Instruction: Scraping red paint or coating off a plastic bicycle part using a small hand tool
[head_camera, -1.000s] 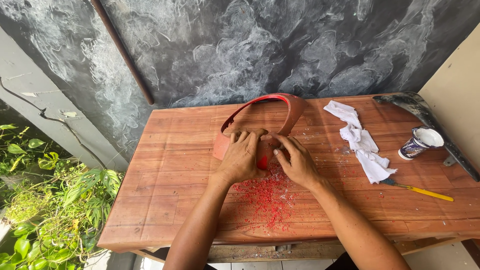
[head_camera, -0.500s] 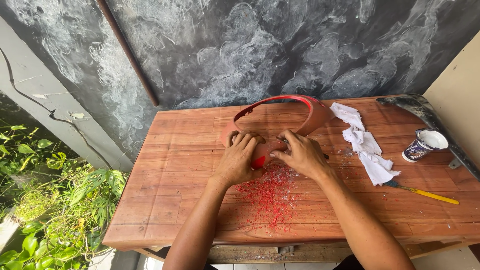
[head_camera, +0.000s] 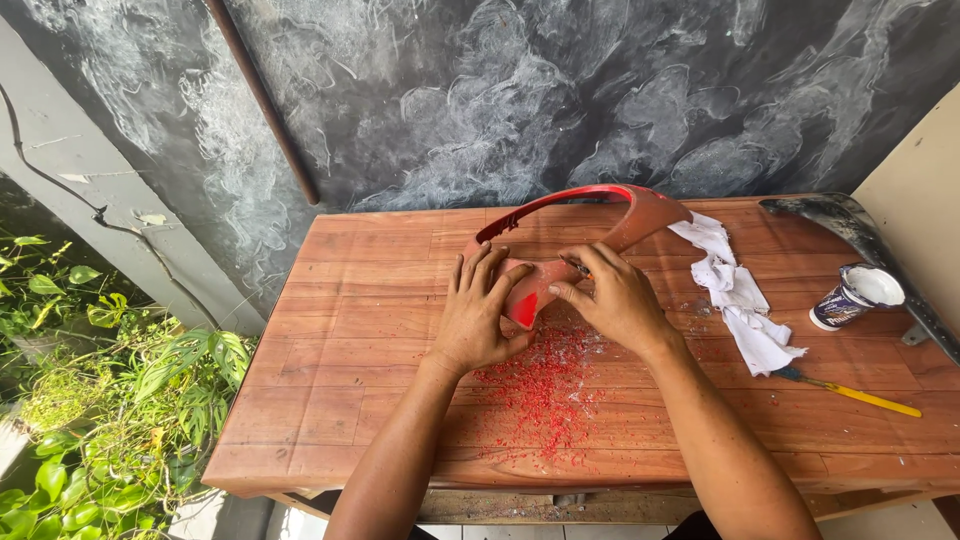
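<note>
Both hands have slid a little toward the wall since the earlier pictures, and the curved red panel (head_camera: 560, 245) has turned with them, its long arc now sweeping further to the right, close to the white rag (head_camera: 735, 290). The pile of red flakes (head_camera: 545, 385) lies where it did, just on the near side of the two hands.

The left hand (head_camera: 480, 315) lies flat with its fingers spread over the near end of the panel, the grip open and pressing down, not wrapped around anything. The right hand (head_camera: 615, 300) sits just beside it, fingers curled together at the panel's edge; something thin seems pinched there, but I cannot tell what it is. The panel itself rests on the wooden counter (head_camera: 350, 340), under and just beyond both hands, its far arc standing up off the wood.

Counting what lies about: one red panel, one scatter of red flakes, one crumpled white rag to the right of the right hand, one small cup (head_camera: 855, 297) well beyond the rag, one yellow-handled tool (head_camera: 850, 392) near the rag's lower end, and one dark curved part (head_camera: 850, 225) at the counter's far right edge. One thin pipe (head_camera: 262, 100) leans on the dark wall beyond the left hand.
</note>
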